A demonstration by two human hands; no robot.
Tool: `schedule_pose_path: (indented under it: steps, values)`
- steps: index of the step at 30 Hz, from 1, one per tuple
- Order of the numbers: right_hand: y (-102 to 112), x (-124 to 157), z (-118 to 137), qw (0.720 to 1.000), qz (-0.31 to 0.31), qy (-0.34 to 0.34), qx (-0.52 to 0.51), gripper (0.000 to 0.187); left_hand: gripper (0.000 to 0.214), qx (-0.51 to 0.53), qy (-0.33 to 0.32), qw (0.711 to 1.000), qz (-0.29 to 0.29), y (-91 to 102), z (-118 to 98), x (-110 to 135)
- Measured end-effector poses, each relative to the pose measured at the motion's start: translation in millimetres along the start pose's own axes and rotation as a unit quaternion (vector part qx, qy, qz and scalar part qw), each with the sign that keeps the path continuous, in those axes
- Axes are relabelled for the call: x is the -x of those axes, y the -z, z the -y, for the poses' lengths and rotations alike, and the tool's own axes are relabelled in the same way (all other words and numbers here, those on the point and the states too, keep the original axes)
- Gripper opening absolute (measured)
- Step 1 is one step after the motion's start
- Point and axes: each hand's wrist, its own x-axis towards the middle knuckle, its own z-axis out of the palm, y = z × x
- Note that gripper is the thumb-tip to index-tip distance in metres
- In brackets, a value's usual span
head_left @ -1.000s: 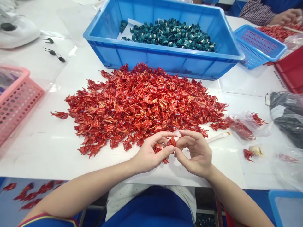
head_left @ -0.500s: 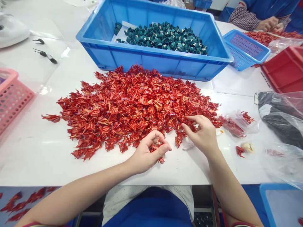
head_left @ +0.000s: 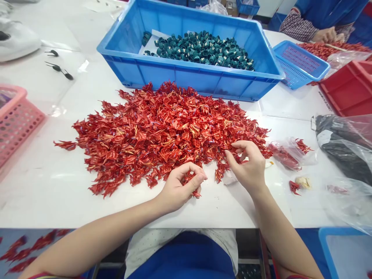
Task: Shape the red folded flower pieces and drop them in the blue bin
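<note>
A wide heap of small red petal pieces (head_left: 162,131) covers the middle of the white table (head_left: 43,186). My left hand (head_left: 180,188) rests at the heap's near edge, fingers curled around a few red pieces (head_left: 193,184). My right hand (head_left: 248,164) lies at the heap's right near edge, fingertips pinched together on the red pieces there; whether it holds one I cannot make out. Behind the heap stands a big blue crate (head_left: 192,73) holding several dark green curled pieces (head_left: 203,48).
A pink basket (head_left: 14,116) sits at the left edge. At the right lie a blue tray (head_left: 299,64), a red bin (head_left: 348,89), clear bags with red pieces (head_left: 287,153) and a dark bag (head_left: 345,143). Another person's hand (head_left: 327,35) works at the far right.
My right hand left my left hand, reached right into the heap's edge, and now pinches there. My left hand kept its red pieces and stayed put.
</note>
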Motion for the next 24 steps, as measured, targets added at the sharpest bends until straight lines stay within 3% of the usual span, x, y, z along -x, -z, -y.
schedule_pose_path:
  steps: [3, 7, 14, 19, 24]
  values:
    - [-9, 3, -4, 0.997, 0.024, 0.029, 0.065, 0.015, 0.045, -0.009, 0.011, 1.000, -0.002, 0.1, 1, 1]
    - [-13, 3, -3, 0.996, 0.015, 0.040, 0.082, 0.004, 0.044, -0.033, -0.010, 0.999, 0.002, 0.8, 2, 2]
    - [-4, 5, 22, 0.992, -0.072, 0.013, -0.101, 0.022, 0.043, -0.065, -0.029, 0.997, -0.010, 0.0, 0, 1]
    - [-4, 17, 40, 0.972, -0.031, 0.070, -0.224, 0.025, 0.045, -0.047, 0.005, 0.999, -0.020, -0.8, -1, -1]
    - [-1, 21, 51, 0.962, -0.005, 0.135, -0.236, 0.025, 0.047, -0.018, 0.033, 0.999, 0.014, 0.6, -1, -1]
